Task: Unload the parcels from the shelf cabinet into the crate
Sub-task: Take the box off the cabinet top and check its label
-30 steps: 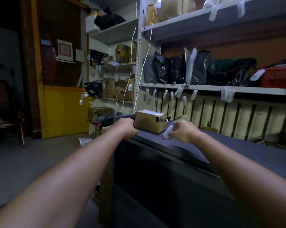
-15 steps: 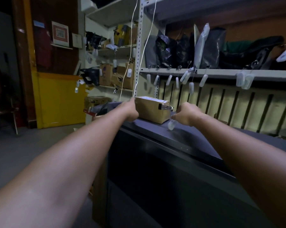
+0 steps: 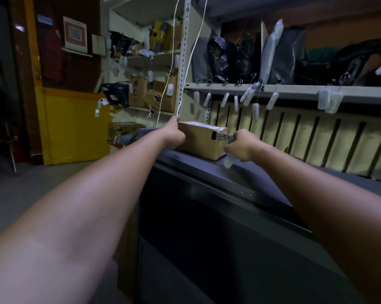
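Observation:
A brown cardboard parcel (image 3: 201, 140) with a white label on top sits on the dark grey cabinet top (image 3: 262, 176). My left hand (image 3: 174, 134) grips the parcel's left end. At the parcel's right end, my right hand (image 3: 242, 147) is curled round a white tag (image 3: 228, 161) that hangs from a metal clip (image 3: 221, 136) on the box. No crate shows in this view.
The shelf (image 3: 295, 93) above carries black and grey bagged parcels (image 3: 251, 60) with several white tags dangling below. Cardboard boxes (image 3: 152, 91) stand on shelves at the back left. Two white cords (image 3: 174, 62) hang by the post. A yellow door panel (image 3: 73, 126) is left.
My left hand has slid further along the parcel's left end, thumb up at the far top corner. The view has tipped down and moved closer to the cabinet.

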A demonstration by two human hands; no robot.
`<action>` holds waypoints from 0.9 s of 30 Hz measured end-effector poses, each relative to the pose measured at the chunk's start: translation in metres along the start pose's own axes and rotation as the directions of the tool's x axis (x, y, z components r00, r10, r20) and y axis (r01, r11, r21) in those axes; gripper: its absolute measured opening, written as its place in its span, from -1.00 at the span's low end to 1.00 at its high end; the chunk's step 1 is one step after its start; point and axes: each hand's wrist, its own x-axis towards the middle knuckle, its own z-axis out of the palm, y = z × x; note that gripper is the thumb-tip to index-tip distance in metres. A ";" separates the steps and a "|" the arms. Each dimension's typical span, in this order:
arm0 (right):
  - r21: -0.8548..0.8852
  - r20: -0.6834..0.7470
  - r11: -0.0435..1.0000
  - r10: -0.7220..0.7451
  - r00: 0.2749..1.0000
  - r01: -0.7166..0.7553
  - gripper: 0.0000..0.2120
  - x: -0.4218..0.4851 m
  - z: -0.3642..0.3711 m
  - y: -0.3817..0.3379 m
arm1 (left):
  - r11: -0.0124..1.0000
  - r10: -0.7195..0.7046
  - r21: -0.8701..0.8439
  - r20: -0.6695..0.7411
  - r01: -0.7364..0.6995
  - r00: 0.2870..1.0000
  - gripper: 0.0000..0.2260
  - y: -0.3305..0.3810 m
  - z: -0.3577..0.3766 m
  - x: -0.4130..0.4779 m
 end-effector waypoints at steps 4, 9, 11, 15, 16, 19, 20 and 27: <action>0.068 -0.032 0.998 -0.006 0.999 0.009 -0.90 -0.006 -0.002 0.001 | 1.000 0.002 -0.017 -0.030 -0.003 1.000 -0.34 -0.004 -0.004 -0.013; 0.244 -0.072 0.970 0.015 0.997 0.003 -0.93 -0.028 -0.011 -0.008 | 1.000 -0.020 -0.019 -0.075 0.019 0.997 -0.65 -0.007 -0.012 -0.043; 0.321 -0.069 0.947 0.029 0.997 -0.005 -0.92 -0.041 -0.015 -0.012 | 0.999 -0.016 -0.040 -0.095 0.012 0.995 -0.63 -0.004 -0.017 -0.059; 0.365 -0.122 0.931 0.066 0.990 -0.017 -0.87 -0.075 -0.021 -0.015 | 0.998 -0.012 -0.066 -0.101 0.005 0.995 -0.63 0.001 -0.025 -0.095; 0.377 -0.130 0.926 0.063 0.990 -0.010 -0.87 -0.083 -0.023 -0.016 | 0.997 -0.017 -0.078 -0.102 0.009 0.995 -0.63 0.002 -0.027 -0.106; 0.404 -0.126 0.915 0.057 0.990 -0.001 -0.89 -0.113 -0.027 -0.016 | 0.990 -0.012 -0.138 -0.097 -0.002 0.995 -0.62 0.005 -0.032 -0.136; 0.412 -0.130 0.911 0.058 0.990 0.000 -0.89 -0.122 -0.028 -0.016 | 0.988 -0.011 -0.156 -0.091 -0.003 0.996 -0.61 0.007 -0.034 -0.146; 0.453 -0.158 0.892 0.066 0.985 0.013 -0.90 -0.196 -0.036 -0.028 | 0.973 -0.020 -0.230 -0.076 0.002 0.997 -0.53 0.011 -0.063 -0.218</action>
